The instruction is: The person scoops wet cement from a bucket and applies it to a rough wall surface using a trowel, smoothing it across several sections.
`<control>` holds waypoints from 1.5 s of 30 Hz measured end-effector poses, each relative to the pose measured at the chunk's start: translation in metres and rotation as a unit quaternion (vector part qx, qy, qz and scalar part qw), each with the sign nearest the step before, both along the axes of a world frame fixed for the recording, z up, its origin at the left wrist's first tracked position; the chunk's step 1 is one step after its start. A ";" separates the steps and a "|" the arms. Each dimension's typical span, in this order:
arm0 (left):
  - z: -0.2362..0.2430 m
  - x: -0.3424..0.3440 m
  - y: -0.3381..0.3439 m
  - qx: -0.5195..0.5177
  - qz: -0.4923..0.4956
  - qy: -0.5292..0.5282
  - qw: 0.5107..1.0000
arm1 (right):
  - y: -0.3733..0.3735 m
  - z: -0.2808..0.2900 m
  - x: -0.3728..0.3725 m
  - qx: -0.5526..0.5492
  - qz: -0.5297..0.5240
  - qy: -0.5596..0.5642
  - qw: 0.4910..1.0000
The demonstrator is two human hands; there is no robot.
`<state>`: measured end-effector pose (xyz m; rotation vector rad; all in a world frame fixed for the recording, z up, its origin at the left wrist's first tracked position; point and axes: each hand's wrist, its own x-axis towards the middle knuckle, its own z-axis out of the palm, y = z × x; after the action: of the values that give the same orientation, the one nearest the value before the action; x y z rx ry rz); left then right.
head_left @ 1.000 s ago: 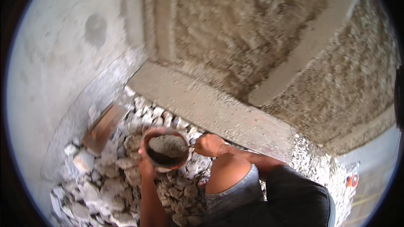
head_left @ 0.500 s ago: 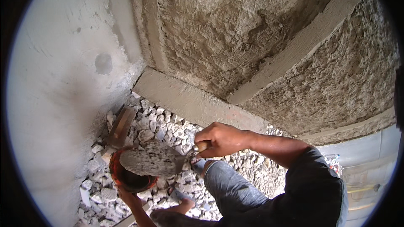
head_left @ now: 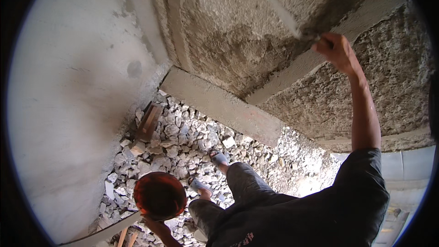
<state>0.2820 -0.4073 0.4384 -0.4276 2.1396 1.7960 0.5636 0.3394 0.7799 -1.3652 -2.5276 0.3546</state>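
Note:
In my right hand point(head_left: 336, 51) is the handle of a trowel point(head_left: 284, 16), raised against the rough plastered wall point(head_left: 224, 50) at the upper right. Its blade looks thin and edge-on, blurred by motion, so I cannot tell how much mortar is on it. My left hand point(head_left: 154, 224) supports an orange-and-black bucket point(head_left: 145, 186) low at the left, fingers at its lower rim and mostly hidden beneath it. The bucket's inside is dark; its contents are hard to make out.
Loose broken stones point(head_left: 176, 130) cover the ground under my sandalled feet. A smooth ledge point(head_left: 219, 105) runs along the wall's foot, and a smooth plaster band point(head_left: 292, 71) crosses the wall. A pale wall point(head_left: 68, 110) rises at left, near a wooden piece point(head_left: 150, 121).
My right hand has swung up and right from above the bucket to the wall, carrying the trowel, which was loaded with mortar. The bucket now sits slightly lower and further right in view.

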 end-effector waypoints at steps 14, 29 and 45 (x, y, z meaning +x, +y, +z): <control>0.137 -0.018 0.141 -0.161 -0.312 0.142 0.926 | -0.361 -0.157 -0.136 -0.102 0.257 -0.311 0.909; 0.214 -0.060 0.126 -0.015 -0.372 0.326 0.869 | -0.436 -0.103 -0.183 -0.089 0.258 -0.338 0.901; 0.216 -0.095 0.064 0.074 -0.224 0.286 0.929 | -0.478 -0.121 -0.166 -0.272 0.295 -0.023 0.916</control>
<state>0.1869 -0.3432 0.6547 0.6548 2.1683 1.9261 0.3973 -0.1385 0.6589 -0.6896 -2.9666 1.2262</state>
